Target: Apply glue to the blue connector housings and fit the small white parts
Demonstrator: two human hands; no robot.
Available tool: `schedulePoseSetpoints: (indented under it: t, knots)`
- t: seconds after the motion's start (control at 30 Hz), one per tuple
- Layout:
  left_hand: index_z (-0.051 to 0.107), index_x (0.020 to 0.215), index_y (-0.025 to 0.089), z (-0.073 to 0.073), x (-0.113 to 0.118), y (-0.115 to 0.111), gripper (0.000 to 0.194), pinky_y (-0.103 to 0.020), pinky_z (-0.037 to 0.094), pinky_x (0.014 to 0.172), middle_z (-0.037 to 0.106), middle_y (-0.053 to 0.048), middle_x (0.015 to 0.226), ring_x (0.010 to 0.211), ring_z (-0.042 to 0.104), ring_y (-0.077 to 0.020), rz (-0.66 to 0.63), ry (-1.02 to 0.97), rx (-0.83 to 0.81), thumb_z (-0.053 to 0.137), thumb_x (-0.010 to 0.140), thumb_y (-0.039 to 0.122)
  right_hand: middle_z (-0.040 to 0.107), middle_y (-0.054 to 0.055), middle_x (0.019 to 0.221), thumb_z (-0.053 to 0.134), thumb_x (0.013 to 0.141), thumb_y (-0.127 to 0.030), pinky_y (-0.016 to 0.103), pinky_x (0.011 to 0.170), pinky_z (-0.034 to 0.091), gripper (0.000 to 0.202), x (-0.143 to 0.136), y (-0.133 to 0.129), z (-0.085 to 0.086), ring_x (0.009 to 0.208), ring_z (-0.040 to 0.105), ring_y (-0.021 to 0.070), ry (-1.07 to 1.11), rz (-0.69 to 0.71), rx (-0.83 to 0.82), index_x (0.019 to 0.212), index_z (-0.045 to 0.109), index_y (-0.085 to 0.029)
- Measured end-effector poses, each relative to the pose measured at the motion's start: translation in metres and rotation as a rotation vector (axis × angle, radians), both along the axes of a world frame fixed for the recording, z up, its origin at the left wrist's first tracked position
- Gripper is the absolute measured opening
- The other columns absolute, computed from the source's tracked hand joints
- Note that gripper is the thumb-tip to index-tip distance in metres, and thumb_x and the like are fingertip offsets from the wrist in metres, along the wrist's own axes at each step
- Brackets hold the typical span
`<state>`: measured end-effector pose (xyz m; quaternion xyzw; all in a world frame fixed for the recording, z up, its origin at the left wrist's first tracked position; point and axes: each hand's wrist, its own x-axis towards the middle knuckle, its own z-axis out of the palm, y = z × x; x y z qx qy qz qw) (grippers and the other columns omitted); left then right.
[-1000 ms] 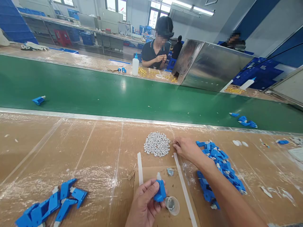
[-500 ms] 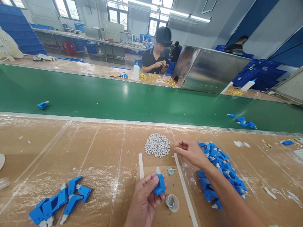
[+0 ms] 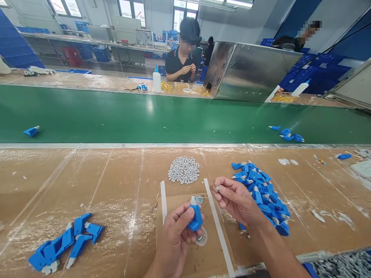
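Note:
My left hand (image 3: 181,229) is closed around a blue plastic part (image 3: 195,218) with a whitish tip pointing up. To the right, my right hand (image 3: 232,197) pinches a small grey-white piece (image 3: 218,188) between thumb and fingertips, apart from the blue part. Beyond the hands lies a round heap of similar small grey-white pieces (image 3: 184,170). Partly hidden behind my left hand is a small clear cup (image 3: 202,237). A thin stick (image 3: 206,197) lies near a bluish blob (image 3: 199,199) on the cardboard sheet (image 3: 176,200).
A large pile of blue parts (image 3: 261,193) lies beside my right hand, a smaller group (image 3: 68,241) at left. White strips (image 3: 216,220) flank the cardboard. Across the green belt (image 3: 121,119), which carries several blue parts, a person (image 3: 184,58) sits near a white bottle (image 3: 157,81).
My right hand has turned and come a little nearer, and a small grey-white piece now shows in its pinch. The left hand keeps its hold; the whole view has shifted.

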<state>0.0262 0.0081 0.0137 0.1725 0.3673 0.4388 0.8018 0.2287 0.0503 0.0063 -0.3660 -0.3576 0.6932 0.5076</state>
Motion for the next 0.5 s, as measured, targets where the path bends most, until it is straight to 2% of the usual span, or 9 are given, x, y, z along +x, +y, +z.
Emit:
schedulePoseSetpoints:
  t: [0.17,0.33,0.5]
  knots:
    - [0.071,0.090,0.012,-0.004,-0.001,0.001,0.024,-0.015,0.042,0.050,0.063,-0.002,0.078,0.058,0.059,-0.0067,0.000,-0.025,-0.020,0.075,0.083,0.034,0.061,0.002,0.090,0.075,0.087,-0.029,0.020,0.064,0.057,0.013,-0.003,0.002,-0.002,0.074,0.060,0.0103,0.099,0.018,0.017,0.093,0.072,-0.018]
    - [0.072,0.091,0.012,-0.005,-0.004,0.004,0.023,-0.014,0.043,0.050,0.064,-0.002,0.077,0.058,0.059,-0.0067,0.006,-0.038,-0.024,0.076,0.083,0.033,0.062,0.001,0.083,0.075,0.087,-0.028,0.018,0.059,0.056,0.014,-0.006,0.002,-0.007,0.068,0.059,0.0089,0.049,-0.030,0.005,0.094,0.073,-0.017]
    - [0.071,0.091,0.012,-0.009,-0.005,0.004,0.023,-0.014,0.043,0.050,0.064,-0.002,0.077,0.059,0.059,-0.0070,0.016,-0.051,-0.038,0.076,0.083,0.033,0.064,0.002,0.081,0.079,0.084,-0.030,0.018,0.058,0.056,0.018,-0.011,-0.001,-0.003,0.067,0.060,0.0089,-0.025,-0.053,-0.019,0.094,0.075,-0.015]
